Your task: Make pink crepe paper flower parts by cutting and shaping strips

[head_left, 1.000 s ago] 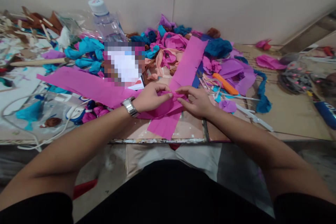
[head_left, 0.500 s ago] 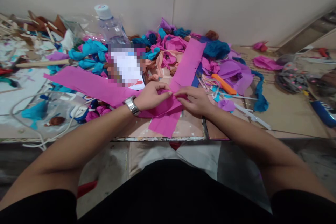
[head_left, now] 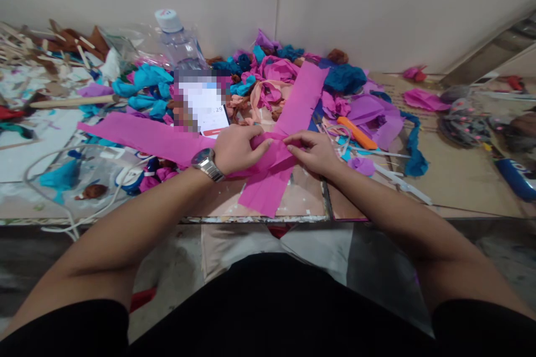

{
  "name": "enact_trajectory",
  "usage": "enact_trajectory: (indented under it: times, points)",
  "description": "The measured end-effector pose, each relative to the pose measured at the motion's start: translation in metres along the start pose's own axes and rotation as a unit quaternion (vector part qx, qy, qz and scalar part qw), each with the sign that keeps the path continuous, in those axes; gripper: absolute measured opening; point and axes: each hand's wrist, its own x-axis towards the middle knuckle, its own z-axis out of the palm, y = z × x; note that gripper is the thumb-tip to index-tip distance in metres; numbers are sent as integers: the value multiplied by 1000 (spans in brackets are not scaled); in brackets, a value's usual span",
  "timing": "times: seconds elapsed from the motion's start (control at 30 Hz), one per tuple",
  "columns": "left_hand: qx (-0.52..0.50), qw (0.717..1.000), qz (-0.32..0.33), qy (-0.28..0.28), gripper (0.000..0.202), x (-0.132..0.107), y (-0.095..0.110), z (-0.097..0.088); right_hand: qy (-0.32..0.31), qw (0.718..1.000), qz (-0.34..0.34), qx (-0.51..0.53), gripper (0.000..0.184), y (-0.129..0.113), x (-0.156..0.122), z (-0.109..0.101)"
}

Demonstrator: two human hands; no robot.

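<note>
A long strip of pink crepe paper runs from the left into both of my hands. My left hand, with a metal watch on its wrist, grips the strip between thumb and fingers. Its right end is pinched by my right hand, thumb against fingertips. Beneath them, a second pink crepe strip lies slanted across the table, its near end close to the front edge. Between my hands the held paper looks bunched and slightly raised.
A phone lies behind my left hand, a plastic bottle behind it. Crumpled crepe paper heaps along the wall. An orange cutter sits right of my right hand. A white cable curls at left.
My left hand has tilted and its thumb has come away from the right fingertips. The held strip's left end has shifted slightly right, and the paper between my hands bulges more.
</note>
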Motion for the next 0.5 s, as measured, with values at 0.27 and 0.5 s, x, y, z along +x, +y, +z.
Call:
enact_trajectory:
  times: [0.27,0.5]
  points:
    - [8,999,-2,-32,61,-1,2,-4,-101,991,-82,-22,33,-6,-4,4]
    - [36,998,16,-46,74,1,-2,-4,11,999,11,37,20,0,1,1]
